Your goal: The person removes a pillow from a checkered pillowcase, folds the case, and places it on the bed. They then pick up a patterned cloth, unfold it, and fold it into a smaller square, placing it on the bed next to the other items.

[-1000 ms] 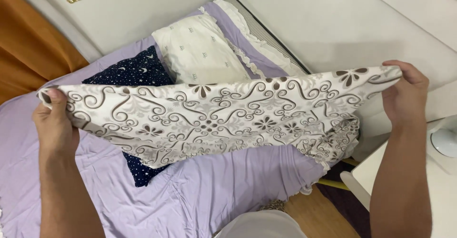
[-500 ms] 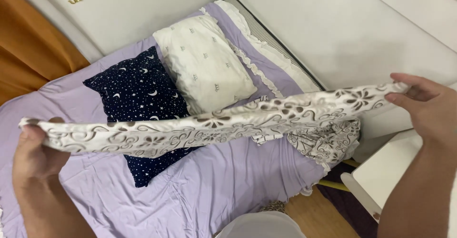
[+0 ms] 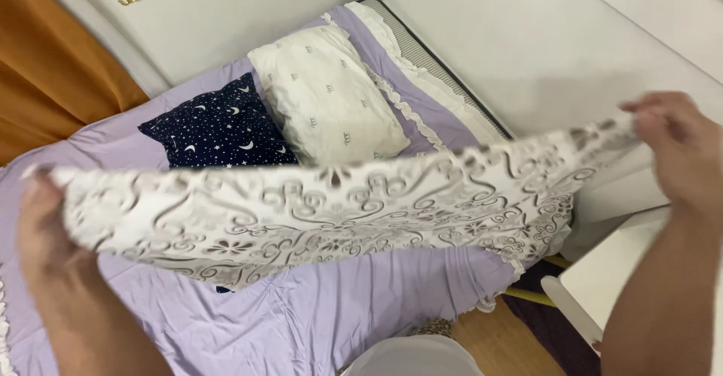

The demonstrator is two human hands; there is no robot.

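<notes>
The left hand (image 3: 56, 248) grips the left end of a patterned cloth (image 3: 339, 207). Its fingers are closed on the cloth edge; motion blur hides the exact finger positions. The right hand (image 3: 674, 146) grips the right end of the same cloth, fingers closed on the corner, also blurred.

The cloth is white with a grey-brown scroll and flower print. It is stretched between the two hands and held in the air above the bed (image 3: 316, 323). The right end sits higher than the left end. The lower edge sags toward the bed near the middle and right of the view; whether it touches the sheet cannot be told.

The bed carries a lilac sheet with a white ruffled border. Two pillows lie at its head, side by side and touching:
- a dark blue pillow (image 3: 218, 131) printed with stars and moons, on the left, its lower part hidden behind the cloth;
- a white pillow (image 3: 327, 97) with small dark marks, on the right.

An orange curtain (image 3: 53, 75) hangs at the upper left. A white wall (image 3: 542, 37) runs along the right side of the bed. A white piece of furniture (image 3: 610, 282) stands at the lower right, over a wooden floor (image 3: 501, 342).
</notes>
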